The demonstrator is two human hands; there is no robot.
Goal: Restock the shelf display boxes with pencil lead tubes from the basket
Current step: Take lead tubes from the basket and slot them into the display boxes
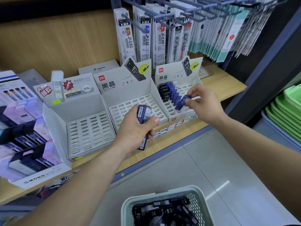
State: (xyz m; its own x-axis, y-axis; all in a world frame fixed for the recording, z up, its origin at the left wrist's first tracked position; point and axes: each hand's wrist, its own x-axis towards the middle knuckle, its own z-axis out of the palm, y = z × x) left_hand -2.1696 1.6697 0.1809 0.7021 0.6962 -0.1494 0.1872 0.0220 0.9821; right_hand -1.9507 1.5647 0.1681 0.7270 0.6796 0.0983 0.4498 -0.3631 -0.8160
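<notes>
Over the right display box (179, 75) on the shelf (228, 84), my right hand (203, 103) pinches one blue lead tube (181, 102) between thumb and fingertips. The tube is tilted, its lower end at the slotted tray; I cannot tell whether it touches. Just beside it stands a row of blue and black tubes (171, 93). My left hand (136, 128) grips a small bundle of tubes (143, 115) in front of the middle box (130, 95). Below, the basket (127, 207) holds loose black tubes (162, 212).
</notes>
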